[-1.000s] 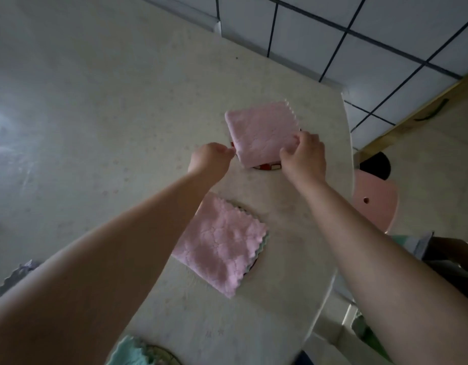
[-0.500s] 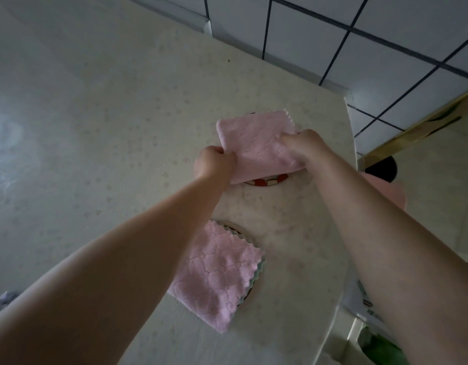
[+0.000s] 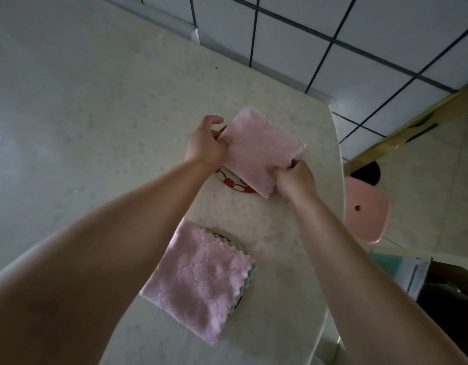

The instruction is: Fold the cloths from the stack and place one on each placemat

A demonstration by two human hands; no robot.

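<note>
I find both hands on one folded pink cloth at the far end of the table. The left hand is closed on the cloth's left edge, its forefinger curled free above. The right hand is pinched shut on the near right edge. The cloth lies over a round placemat with a red and white rim, which shows only at the near side beneath it; I cannot tell whether the cloth rests flat or is held slightly raised.

The relation that matters: the cloth sits directly between the hands, its diagonal running from the near corner by the right hand away to the far left, and it appears shifted toward the far right of the mat. In my judgement the next move is a small squaring over the mat and then release; either hand is equally placed for it.

A second pink cloth lies nearer, on a teal layer over another round placemat, well apart from the hands.

No brand, label or writing is legible anywhere.
</note>
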